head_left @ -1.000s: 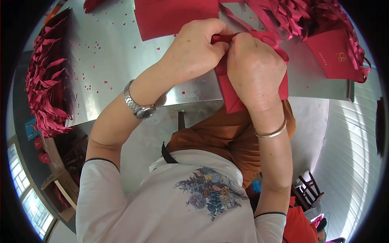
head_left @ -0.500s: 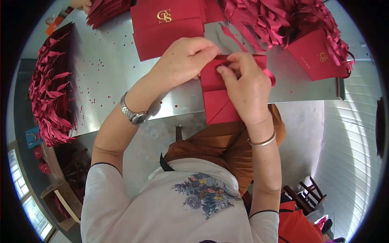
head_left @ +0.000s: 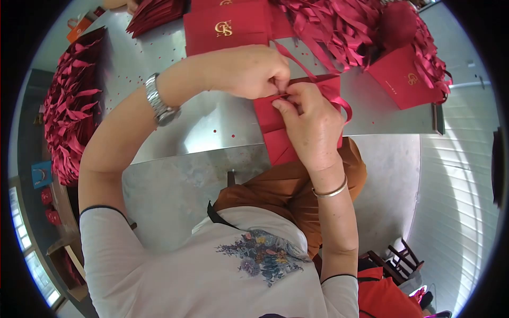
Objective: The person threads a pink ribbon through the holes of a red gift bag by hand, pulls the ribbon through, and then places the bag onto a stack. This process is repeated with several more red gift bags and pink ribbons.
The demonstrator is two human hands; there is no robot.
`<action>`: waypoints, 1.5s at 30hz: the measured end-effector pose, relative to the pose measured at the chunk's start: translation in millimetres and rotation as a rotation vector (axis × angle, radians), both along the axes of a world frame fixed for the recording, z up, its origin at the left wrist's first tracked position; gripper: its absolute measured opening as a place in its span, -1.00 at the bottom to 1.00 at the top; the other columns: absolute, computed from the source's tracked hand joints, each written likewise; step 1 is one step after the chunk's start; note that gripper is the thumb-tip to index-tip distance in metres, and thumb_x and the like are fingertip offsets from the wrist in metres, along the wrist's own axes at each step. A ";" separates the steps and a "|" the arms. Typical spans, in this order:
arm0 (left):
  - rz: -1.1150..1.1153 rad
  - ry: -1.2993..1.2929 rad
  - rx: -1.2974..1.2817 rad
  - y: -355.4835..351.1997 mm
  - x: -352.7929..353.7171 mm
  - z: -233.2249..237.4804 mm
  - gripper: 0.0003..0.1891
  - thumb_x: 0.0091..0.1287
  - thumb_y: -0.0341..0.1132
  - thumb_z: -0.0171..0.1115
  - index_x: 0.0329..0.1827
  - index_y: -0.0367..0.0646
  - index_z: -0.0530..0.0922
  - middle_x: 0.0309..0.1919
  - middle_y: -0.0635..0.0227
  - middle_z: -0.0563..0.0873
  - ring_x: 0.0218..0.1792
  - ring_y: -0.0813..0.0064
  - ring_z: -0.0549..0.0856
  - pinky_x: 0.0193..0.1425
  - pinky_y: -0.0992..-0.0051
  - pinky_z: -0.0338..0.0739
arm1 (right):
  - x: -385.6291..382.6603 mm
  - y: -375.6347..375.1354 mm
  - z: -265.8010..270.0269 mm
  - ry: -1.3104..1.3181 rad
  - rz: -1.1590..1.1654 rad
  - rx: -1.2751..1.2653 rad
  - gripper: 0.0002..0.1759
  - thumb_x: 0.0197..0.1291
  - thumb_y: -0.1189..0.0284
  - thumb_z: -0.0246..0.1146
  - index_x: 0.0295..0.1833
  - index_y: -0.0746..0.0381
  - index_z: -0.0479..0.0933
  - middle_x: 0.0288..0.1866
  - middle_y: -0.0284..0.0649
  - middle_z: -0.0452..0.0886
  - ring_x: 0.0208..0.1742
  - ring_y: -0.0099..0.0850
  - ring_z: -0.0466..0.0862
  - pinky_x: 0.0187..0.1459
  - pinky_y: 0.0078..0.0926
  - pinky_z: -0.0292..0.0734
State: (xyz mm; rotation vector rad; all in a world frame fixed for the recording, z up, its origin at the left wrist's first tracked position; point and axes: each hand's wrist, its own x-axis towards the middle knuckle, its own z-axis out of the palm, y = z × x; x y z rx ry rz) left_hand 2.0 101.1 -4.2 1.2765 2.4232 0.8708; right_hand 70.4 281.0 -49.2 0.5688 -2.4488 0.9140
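Observation:
A small red paper bag (head_left: pixel 278 147) lies at the table's front edge, its lower part over the edge. My right hand (head_left: pixel 314 127), with a bracelet at the wrist, pinches the bag near its upper part. My left hand (head_left: pixel 265 73), with a watch at the wrist, is closed just above, its fingertips meeting the right ones at a bit of red ribbon. What lies between the fingertips is mostly hidden. A loop of red ribbon (head_left: pixel 298 62) runs behind my hands and curls out at the bag's right side.
Red bags with gold letters (head_left: pixel 228 32) are stacked at the back, beside a heap of ribbons (head_left: pixel 339 32). Another lettered bag (head_left: pixel 405 79) leans at the right. Ribboned bags (head_left: pixel 71 111) line the left of the metal table (head_left: pixel 199 124). A person's hand shows at the top left.
My left forearm has swung up and outward, and that hand is now closed more tightly. The ribbon loop stands out more behind my hands. The bag has shifted slightly left, and the view has moved a little.

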 end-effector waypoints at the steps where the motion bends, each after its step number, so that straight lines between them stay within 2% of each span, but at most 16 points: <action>1: 0.012 -0.013 0.067 -2.0 1.8 -4.9 -0.95 0.08 -0.54 0.24 -0.41 -0.33 0.55 -0.41 0.23 0.56 -0.31 0.23 0.59 -0.23 0.31 0.46 | 0.0 -1.0 -0.1 0.031 0.006 0.011 -0.70 -0.15 0.39 0.51 -0.31 0.13 0.53 -0.56 -0.28 0.58 -0.52 -0.30 0.63 -0.51 -0.38 0.50; 7: 0.069 -0.023 0.090 -9.5 10.3 -17.7 -0.91 0.08 -0.55 0.22 -0.36 -0.32 0.51 -0.36 0.21 0.56 -0.27 0.21 0.58 -0.18 0.30 0.47 | 2.5 -2.0 3.0 0.029 0.055 0.044 -0.68 -0.14 0.41 0.49 -0.29 0.17 0.49 -0.59 -0.26 0.53 -0.53 -0.29 0.62 -0.52 -0.37 0.49; 10: 0.103 0.079 0.068 -10.0 15.3 -18.2 -0.88 0.08 -0.56 0.21 -0.31 -0.30 0.50 -0.33 0.21 0.54 -0.26 0.17 0.58 -0.19 0.29 0.48 | 5.8 -1.9 6.5 0.014 0.067 0.104 -0.65 -0.10 0.39 0.50 -0.16 0.15 0.56 -0.51 -0.31 0.64 -0.51 -0.37 0.66 -0.49 -0.44 0.52; 14: 0.189 0.298 -0.053 -10.6 19.7 -11.1 -0.87 0.08 -0.55 0.21 -0.31 -0.27 0.48 -0.31 0.22 0.53 -0.24 0.12 0.58 -0.24 0.23 0.48 | 22.4 -1.3 13.2 0.055 0.032 0.412 -0.48 -0.09 0.39 0.48 0.05 0.19 0.53 -0.46 -0.28 0.63 -0.47 -0.32 0.65 -0.44 -0.39 0.51; 15: 0.213 0.305 -0.098 -13.6 19.2 -12.9 -0.90 0.10 -0.55 0.19 -0.33 -0.26 0.47 -0.30 0.23 0.53 -0.23 0.12 0.59 -0.26 0.20 0.48 | 26.2 1.6 6.3 0.031 0.071 0.404 -0.42 -0.11 0.44 0.48 0.11 0.24 0.50 -0.33 -0.22 0.65 -0.34 -0.27 0.66 -0.31 -0.35 0.54; 16: 0.219 0.305 -0.101 -15.3 20.2 -16.5 -0.90 0.10 -0.55 0.19 -0.33 -0.26 0.47 -0.30 0.23 0.53 -0.23 0.12 0.59 -0.26 0.20 0.48 | 27.2 4.6 -3.3 0.033 0.077 0.402 -0.42 -0.11 0.44 0.48 0.11 0.24 0.50 -0.33 -0.22 0.65 -0.34 -0.27 0.66 -0.31 -0.35 0.54; 18: 0.255 0.327 -0.203 -18.4 22.2 -23.7 -0.92 0.12 -0.54 0.18 -0.34 -0.26 0.47 -0.29 0.23 0.54 -0.25 0.11 0.60 -0.26 0.21 0.49 | 28.0 7.3 -14.0 0.380 0.030 0.152 -0.40 -0.11 0.47 0.42 0.15 0.26 0.52 -0.15 -0.17 0.62 -0.17 -0.31 0.62 -0.18 -0.37 0.50; 19: 0.263 0.326 -0.206 -19.9 23.6 -26.2 -0.92 0.12 -0.54 0.18 -0.34 -0.26 0.47 -0.29 0.23 0.54 -0.25 0.11 0.60 -0.26 0.21 0.49 | 36.0 11.2 -16.4 0.257 -0.042 0.127 -0.18 -0.14 0.39 0.48 0.31 0.32 0.38 0.15 -0.01 0.53 0.09 -0.15 0.54 0.10 -0.23 0.39; 22: 0.322 0.258 -0.200 -22.7 30.8 -30.5 -0.93 0.14 -0.53 0.18 -0.34 -0.24 0.47 -0.26 0.23 0.55 -0.26 0.10 0.60 -0.25 0.20 0.49 | 38.4 16.9 -32.5 -0.032 -0.180 0.130 0.12 -0.10 0.22 0.53 0.47 0.42 0.07 0.28 0.12 0.42 0.26 -0.07 0.45 0.25 -0.12 0.27; 25: 0.379 0.202 -0.139 -29.9 35.3 -30.4 -0.95 0.15 -0.51 0.18 -0.36 -0.25 0.47 -0.29 0.20 0.56 -0.27 0.09 0.60 -0.23 0.21 0.49 | 37.7 22.1 -30.8 -0.106 -0.148 0.150 0.10 -0.07 0.17 0.51 0.47 0.42 0.09 0.30 0.11 0.40 0.27 -0.08 0.44 0.26 -0.12 0.25; 29: 0.423 0.326 -0.133 -80.8 33.0 -25.8 -0.95 0.20 -0.47 0.18 -0.38 -0.28 0.52 -0.37 0.15 0.59 -0.35 0.12 0.61 -0.25 0.27 0.50 | 36.0 25.6 -30.2 -0.119 -0.134 0.192 0.05 -0.02 0.12 0.47 0.47 0.38 0.12 0.31 0.06 0.41 0.28 -0.10 0.44 0.27 -0.14 0.23; 35: 0.896 0.390 -0.211 -113.2 50.0 -35.9 -0.92 0.26 -0.45 0.20 -0.23 -0.24 0.60 -0.30 0.19 0.63 -0.34 0.25 0.61 -0.23 0.37 0.50 | 37.4 28.3 -32.0 -0.111 -0.109 0.199 -0.09 0.03 0.09 0.43 0.42 0.29 0.27 0.31 -0.07 0.42 0.31 -0.15 0.40 0.30 -0.16 0.19; 37: 0.980 0.433 0.027 -115.6 48.8 -40.0 -0.84 0.30 -0.42 0.24 -0.08 -0.19 0.62 -0.23 0.23 0.64 -0.32 0.36 0.60 -0.22 0.42 0.50 | 37.3 29.9 -31.9 -0.120 -0.091 0.195 -0.11 0.04 0.09 0.43 0.41 0.29 0.29 0.32 -0.08 0.42 0.31 -0.15 0.40 0.30 -0.16 0.19; 40: 0.960 0.544 0.272 -93.7 47.5 -24.4 -0.77 0.32 -0.40 0.26 0.03 -0.15 0.61 -0.14 0.27 0.63 -0.27 0.44 0.60 -0.19 0.46 0.51 | 37.6 32.1 -35.1 -0.102 -0.085 0.202 -0.13 0.05 0.09 0.42 0.40 0.29 0.30 0.32 -0.08 0.42 0.31 -0.14 0.41 0.30 -0.17 0.19; 43: 0.639 0.581 -0.031 -62.0 49.9 -26.1 -0.74 0.21 -0.42 0.31 -0.02 -0.12 0.65 -0.06 0.23 0.62 -0.06 0.25 0.63 -0.04 0.43 0.55 | 37.6 31.8 -35.7 -0.087 -0.079 0.182 -0.16 0.07 0.09 0.41 0.38 0.29 0.33 0.32 -0.08 0.43 0.30 -0.14 0.41 0.30 -0.17 0.20; 45: 0.563 0.662 -0.043 -45.3 46.1 -30.6 -0.75 0.15 -0.40 0.33 -0.08 -0.12 0.66 -0.12 0.24 0.61 -0.08 0.19 0.62 -0.04 0.33 0.55 | 38.1 33.5 -37.1 -0.075 -0.069 0.192 -0.17 0.08 0.08 0.40 0.38 0.29 0.33 0.32 -0.08 0.44 0.30 -0.14 0.42 0.29 -0.17 0.20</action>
